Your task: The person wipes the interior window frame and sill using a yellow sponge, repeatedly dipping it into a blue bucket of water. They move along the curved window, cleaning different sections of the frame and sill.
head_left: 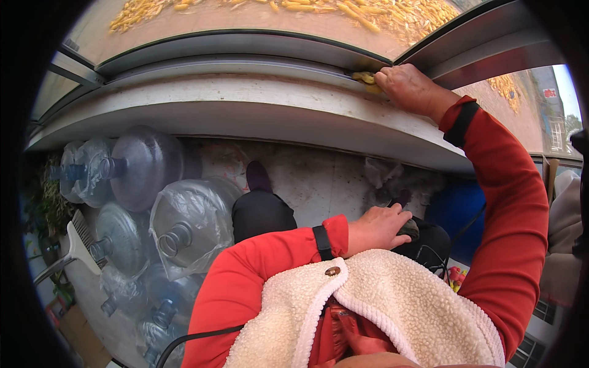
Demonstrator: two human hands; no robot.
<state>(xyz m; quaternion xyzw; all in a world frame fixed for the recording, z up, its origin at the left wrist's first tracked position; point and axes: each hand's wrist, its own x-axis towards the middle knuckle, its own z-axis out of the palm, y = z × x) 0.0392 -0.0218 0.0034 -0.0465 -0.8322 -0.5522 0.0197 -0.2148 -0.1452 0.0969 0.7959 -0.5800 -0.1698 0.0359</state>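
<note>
My right hand [407,87] reaches up to the metal window frame [230,62] and holds a yellowish cloth [366,79] against its bottom track, near the corner of the glass. The white sill [239,89] runs just below. My left hand [377,228] lies over my thigh, in front of the cream fleece vest [405,290], its fingers over a dark, bunched thing [409,229], perhaps a cloth. Whether those fingers grip it cannot be told.
Several large clear plastic water bottles [147,165], some in plastic bags, stand at the left. A broom or brush head [83,248] is beside them. A blue container [453,216] stands at the right under the sill. Corn cobs [359,14] lie outside the glass.
</note>
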